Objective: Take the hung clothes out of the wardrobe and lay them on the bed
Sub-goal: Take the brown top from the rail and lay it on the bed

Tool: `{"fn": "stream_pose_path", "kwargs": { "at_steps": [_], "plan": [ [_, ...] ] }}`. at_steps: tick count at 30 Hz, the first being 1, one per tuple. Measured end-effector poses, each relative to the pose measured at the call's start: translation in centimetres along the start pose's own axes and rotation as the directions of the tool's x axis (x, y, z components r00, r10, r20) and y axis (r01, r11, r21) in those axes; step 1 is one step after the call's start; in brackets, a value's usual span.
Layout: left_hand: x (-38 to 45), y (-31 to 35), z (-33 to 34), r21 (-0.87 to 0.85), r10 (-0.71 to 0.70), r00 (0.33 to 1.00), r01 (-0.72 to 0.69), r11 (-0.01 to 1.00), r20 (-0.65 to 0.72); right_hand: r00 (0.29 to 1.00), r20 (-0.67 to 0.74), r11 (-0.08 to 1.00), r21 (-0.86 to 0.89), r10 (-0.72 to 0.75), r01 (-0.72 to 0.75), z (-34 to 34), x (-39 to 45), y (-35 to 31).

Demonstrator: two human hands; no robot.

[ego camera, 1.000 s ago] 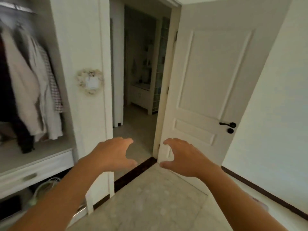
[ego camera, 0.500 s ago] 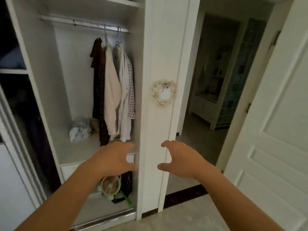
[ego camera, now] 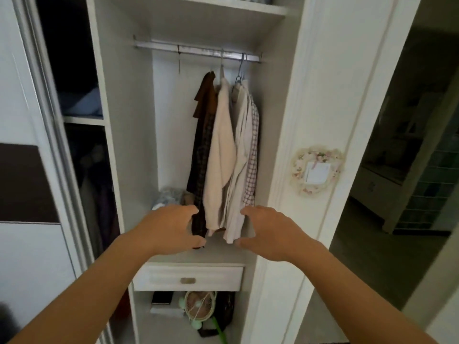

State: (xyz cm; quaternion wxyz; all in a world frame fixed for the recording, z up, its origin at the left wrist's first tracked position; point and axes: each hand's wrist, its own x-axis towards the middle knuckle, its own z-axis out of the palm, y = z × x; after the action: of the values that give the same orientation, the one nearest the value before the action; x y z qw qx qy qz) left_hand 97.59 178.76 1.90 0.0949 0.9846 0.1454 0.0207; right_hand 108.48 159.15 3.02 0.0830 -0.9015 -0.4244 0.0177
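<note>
Several garments hang on hangers from a metal rail [ego camera: 196, 49] in the open white wardrobe [ego camera: 124, 95]: a dark brown checked one [ego camera: 202, 135], a cream one [ego camera: 219, 155], a pale shirt [ego camera: 239, 150] and a small-check shirt [ego camera: 253, 155] at the right. My left hand [ego camera: 166, 228] hovers in front of the dark garment's lower hem, fingers loosely curled, holding nothing. My right hand [ego camera: 268, 232] hovers at the hems of the pale shirts, likewise empty. The bed is out of view.
Below the clothes sits a shelf with a crumpled bundle [ego camera: 169, 194], then a white drawer [ego camera: 188, 278], then a small fan [ego camera: 198, 306] at the bottom. A sliding door [ego camera: 27, 170] stands at the left. A framed light switch [ego camera: 316, 171] and an open doorway [ego camera: 409, 170] lie right.
My view has swung left from the room door to face the wardrobe squarely and moved closer. Both hands stay raised and empty, now level with the garments' hems.
</note>
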Motion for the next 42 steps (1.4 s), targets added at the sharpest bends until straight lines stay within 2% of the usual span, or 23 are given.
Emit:
{"fn": "stream_pose_path", "kwargs": {
  "at_steps": [5, 9, 14, 20, 26, 32, 39, 42],
  "plan": [
    [5.0, -5.2, -2.3, -0.063, 0.031, 0.998, -0.035, 0.997, -0.054, 0.999, -0.030, 1.000, 0.011, -0.017, 0.017, -0.1, 7.0, -2.0],
    [9.4, -9.6, -4.6, -0.090, 0.083, 0.996, -0.086, 0.992, -0.044, 0.998, -0.070, 1.000, 0.012, 0.008, -0.007, -0.4, 12.8, -4.0],
    [14.5, -13.6, -8.7, -0.020, 0.157, 0.985, -0.158, 0.987, -0.076, 0.993, -0.103, 0.999, 0.008, 0.053, -0.052, -2.3, 19.4, -6.6],
    [21.4, -16.9, -13.2, -0.015, 0.213, 0.968, -0.217, 0.976, -0.129, 0.988, -0.131, 0.997, 0.003, 0.078, -0.078, -6.0, 26.4, -7.9],
    [27.6, -18.1, -16.0, -0.016, 0.226, 0.958, -0.232, 0.973, -0.178, 0.984, -0.159, 0.997, -0.001, 0.078, -0.079, -9.3, 33.1, -6.7],
    [33.3, -18.1, -17.6, -0.003, 0.224, 0.950, -0.230, 0.973, -0.219, 0.965, -0.257, 0.996, -0.063, 0.049, -0.067, -12.9, 39.7, -4.8],
    [39.9, -17.9, -19.7, 0.007, 0.203, 0.941, -0.209, 0.978, -0.271, 0.881, -0.473, 0.988, -0.142, -0.012, -0.063, -17.5, 47.5, -2.8],
    [41.9, -18.0, -20.0, 0.008, 0.196, 0.938, -0.202, 0.979, -0.287, 0.875, -0.483, 0.990, -0.115, 0.017, -0.083, -18.6, 50.5, -2.6]
  ]
}}
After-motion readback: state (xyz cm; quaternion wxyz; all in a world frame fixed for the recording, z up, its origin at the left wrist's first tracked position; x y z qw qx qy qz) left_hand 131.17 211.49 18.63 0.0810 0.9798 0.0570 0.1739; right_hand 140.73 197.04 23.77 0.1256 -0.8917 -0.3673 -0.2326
